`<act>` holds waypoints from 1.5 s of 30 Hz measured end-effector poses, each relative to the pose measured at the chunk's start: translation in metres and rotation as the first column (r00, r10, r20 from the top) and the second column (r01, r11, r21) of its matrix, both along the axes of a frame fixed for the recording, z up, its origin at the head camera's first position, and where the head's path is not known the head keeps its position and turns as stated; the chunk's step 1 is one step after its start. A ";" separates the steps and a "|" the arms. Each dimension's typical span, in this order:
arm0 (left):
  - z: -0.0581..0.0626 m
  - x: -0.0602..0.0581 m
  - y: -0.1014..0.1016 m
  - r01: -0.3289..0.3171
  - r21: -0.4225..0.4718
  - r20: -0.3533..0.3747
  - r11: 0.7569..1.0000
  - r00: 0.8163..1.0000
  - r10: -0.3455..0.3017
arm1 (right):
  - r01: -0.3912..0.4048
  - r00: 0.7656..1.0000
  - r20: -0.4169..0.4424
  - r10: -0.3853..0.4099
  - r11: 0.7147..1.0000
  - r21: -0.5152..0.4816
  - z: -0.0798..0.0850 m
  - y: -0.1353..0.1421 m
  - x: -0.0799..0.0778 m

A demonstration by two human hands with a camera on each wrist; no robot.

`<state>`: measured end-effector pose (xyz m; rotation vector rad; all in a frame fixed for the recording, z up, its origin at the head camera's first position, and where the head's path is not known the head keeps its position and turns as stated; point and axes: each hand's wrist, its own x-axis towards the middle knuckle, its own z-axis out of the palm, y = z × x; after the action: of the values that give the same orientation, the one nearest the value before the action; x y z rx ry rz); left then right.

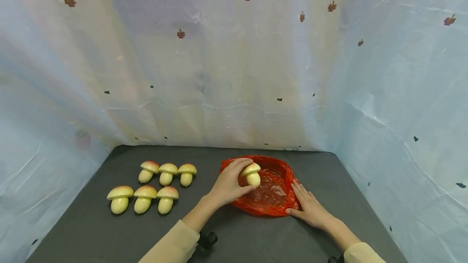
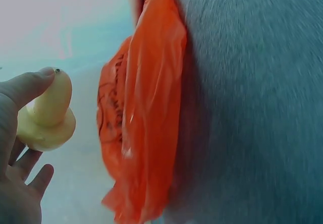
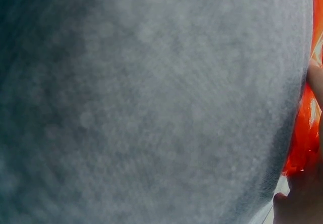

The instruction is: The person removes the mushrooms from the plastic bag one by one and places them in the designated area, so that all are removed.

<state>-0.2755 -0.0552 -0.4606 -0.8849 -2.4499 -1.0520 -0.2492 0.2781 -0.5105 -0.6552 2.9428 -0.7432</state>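
My left hand holds a toy mushroom over the opening of a red plastic bag. In the left wrist view the thumb presses the stem end of the mushroom while fingers support the cap from the other side. Dark printed marks show on the side of the bag. My right hand rests against the bag's right edge, its fingers straight and the thumb at the near rim. Only a strip of the bag and part of the right hand appear in the right wrist view.
On the left of the dark table lie two rows of similar mushrooms; one in the back row and one in the front row lie mid-row. A pale curtain with leaf marks borders the table behind and at both sides.
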 end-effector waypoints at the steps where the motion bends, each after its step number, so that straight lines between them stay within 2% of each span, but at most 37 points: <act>1: 0.001 0.001 -0.004 -0.006 -0.001 -0.006 1.000 1.000 0.006 | 0.004 1.000 0.010 -0.004 1.000 0.007 0.002 -0.001 0.000; 4: 0.005 0.003 -0.018 -0.011 0.003 -0.016 1.000 1.000 0.011 | 0.007 1.000 0.027 -0.007 1.000 0.012 0.002 -0.001 0.000; 14: 0.014 0.011 -0.066 0.004 -0.003 -0.047 1.000 0.999 -0.004 | -0.020 0.999 -0.028 0.019 1.000 -0.022 -0.004 0.002 0.000; 21: 0.013 0.016 -0.100 -0.015 -0.069 -0.093 0.997 0.996 0.009 | 0.012 0.999 0.036 -0.013 1.000 0.024 0.002 0.000 0.000; 26: 0.011 0.022 -0.120 -0.034 -0.120 -0.120 0.992 0.993 0.020 | 0.010 0.999 0.030 -0.011 0.999 0.032 0.003 0.000 0.000; 31: 0.009 0.028 -0.137 -0.030 -0.193 -0.091 0.981 0.996 0.012 | -0.003 1.000 0.007 0.003 1.000 -0.009 -0.001 0.002 0.000; 39: 0.002 0.033 -0.158 0.022 -0.280 -0.056 0.960 0.998 -0.039 | -0.001 1.000 0.024 0.001 1.000 0.002 0.002 0.001 0.001; 45: -0.003 0.036 -0.168 0.027 -0.355 -0.001 0.934 1.000 -0.029 | -0.007 1.000 0.005 0.007 1.000 -0.007 -0.002 0.002 0.001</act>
<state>-0.2396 -0.2236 -0.4640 -1.0287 -2.6770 -0.6175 -0.2485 0.2805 -0.5129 -0.6623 2.9329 -0.7535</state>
